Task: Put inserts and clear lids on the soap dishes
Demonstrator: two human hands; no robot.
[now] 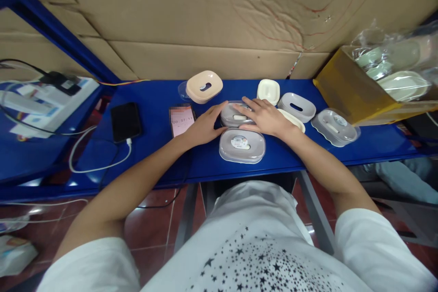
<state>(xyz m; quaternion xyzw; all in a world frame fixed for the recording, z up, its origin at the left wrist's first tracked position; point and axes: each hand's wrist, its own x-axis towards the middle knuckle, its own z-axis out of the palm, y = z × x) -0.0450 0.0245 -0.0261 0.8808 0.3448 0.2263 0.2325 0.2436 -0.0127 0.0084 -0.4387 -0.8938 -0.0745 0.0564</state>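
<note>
A grey oval soap box with a clear lid (236, 117) lies flat on the blue table between my two hands. Fingers of my left hand (206, 127) wrap its left side, with the thumb at the near edge. From the right, my right hand (267, 116) grips the same box, its fingers over the lid and its thumb along the near side. A second grey lidded soap box (242, 147), with a round label, sits just in front. Partly behind my right wrist is a cream oval piece (294, 121).
Behind lie a peach slotted tray (204, 86), a cream dish (268, 91) and a grey slotted tray (297, 107). Another lidded box (336, 127) sits right, near a carton (362, 96) of wrapped pieces. At left are a timer phone (183, 123), a cabled black phone (126, 122) and a power strip (65, 107).
</note>
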